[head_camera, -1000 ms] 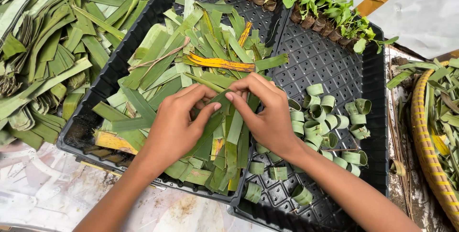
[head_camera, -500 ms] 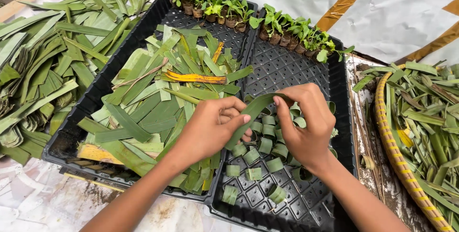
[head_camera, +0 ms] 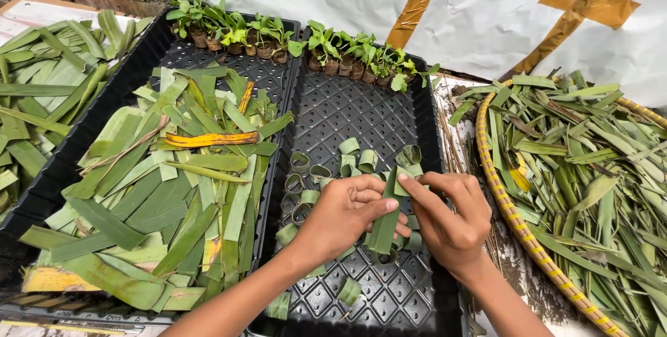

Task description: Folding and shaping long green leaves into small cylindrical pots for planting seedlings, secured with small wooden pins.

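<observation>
My left hand (head_camera: 344,217) and my right hand (head_camera: 450,220) both grip one green leaf strip (head_camera: 386,223) over the right black tray (head_camera: 379,121). The strip runs from my fingertips down between the two hands, its upper end bent over. Several small rolled leaf rings (head_camera: 316,174) lie on the tray mesh just beyond my left hand. The left black tray (head_camera: 142,55) holds a heap of cut green leaf strips (head_camera: 174,198), with one yellowed strip (head_camera: 208,140) on top.
Small potted seedlings (head_camera: 306,42) line the far edge of both trays. A round woven basket (head_camera: 504,198) full of long leaves sits at the right. More loose leaves (head_camera: 42,94) lie at the far left. A white sheet with brown tape hangs behind.
Both hands left the leaf heap in the left tray and moved right with a single strip, which they now hold over the right tray. The view shifted right as well.
</observation>
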